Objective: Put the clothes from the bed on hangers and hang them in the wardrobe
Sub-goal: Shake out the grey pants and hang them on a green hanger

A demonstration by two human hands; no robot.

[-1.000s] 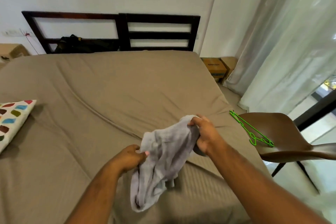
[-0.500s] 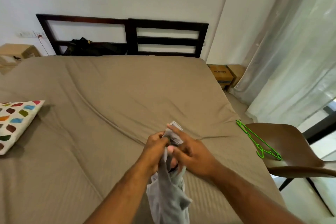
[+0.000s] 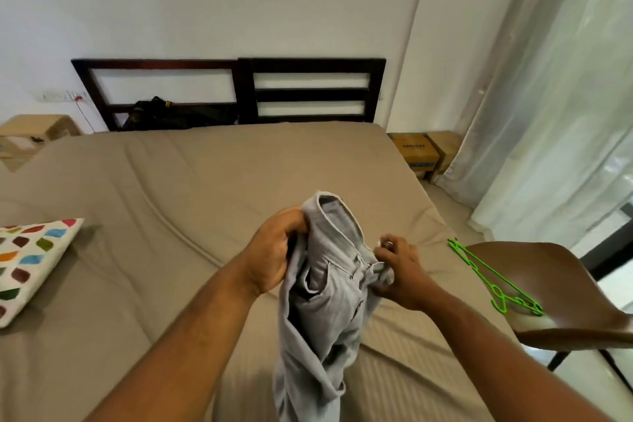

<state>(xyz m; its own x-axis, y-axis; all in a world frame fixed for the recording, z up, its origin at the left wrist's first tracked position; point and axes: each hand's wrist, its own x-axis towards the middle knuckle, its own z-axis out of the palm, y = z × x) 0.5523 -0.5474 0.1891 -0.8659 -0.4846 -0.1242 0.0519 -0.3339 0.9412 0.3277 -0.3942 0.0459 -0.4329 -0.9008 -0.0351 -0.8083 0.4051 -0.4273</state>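
Observation:
A pair of light grey trousers (image 3: 325,291) hangs in front of me above the bed (image 3: 171,188), waistband up and legs dropping out of view at the bottom. My left hand (image 3: 274,253) grips the waistband's left side. My right hand (image 3: 397,271) pinches its right side near the fly. A bright green hanger (image 3: 493,277) lies across the bed's right edge and the seat of a brown chair (image 3: 561,291). No wardrobe is in view.
A white pillow with coloured patches (image 3: 30,260) lies at the bed's left. A dark bag (image 3: 178,113) rests against the dark headboard (image 3: 308,89). Cardboard boxes (image 3: 421,151) stand by sheer curtains (image 3: 555,113) at the right; another box (image 3: 30,134) is at the far left.
My hands, bunched together on the trousers half a second ago, have moved apart and lifted the garment, spreading the waistband open. The view has tilted up slightly.

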